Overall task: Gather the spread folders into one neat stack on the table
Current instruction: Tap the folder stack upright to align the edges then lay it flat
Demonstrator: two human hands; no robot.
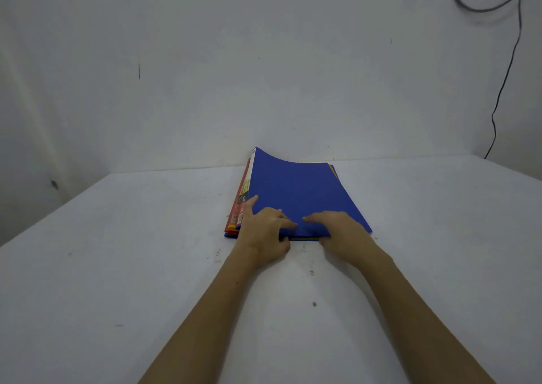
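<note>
A stack of folders lies on the white table (117, 266) near its far edge, with a blue folder (296, 190) on top. Red and orange folder edges (237, 213) stick out along the stack's left side, and a green edge shows at the far right corner. The blue folder's far left corner curls upward. My left hand (264, 231) grips the stack's near left corner, fingers on top and thumb at the front edge. My right hand (337, 228) holds the near edge beside it, fingers pressed on the blue cover.
A white wall stands right behind the table. A black cable (504, 78) hangs down the wall at the far right, with a grey loop above it. Small dark specks dot the tabletop near my wrists.
</note>
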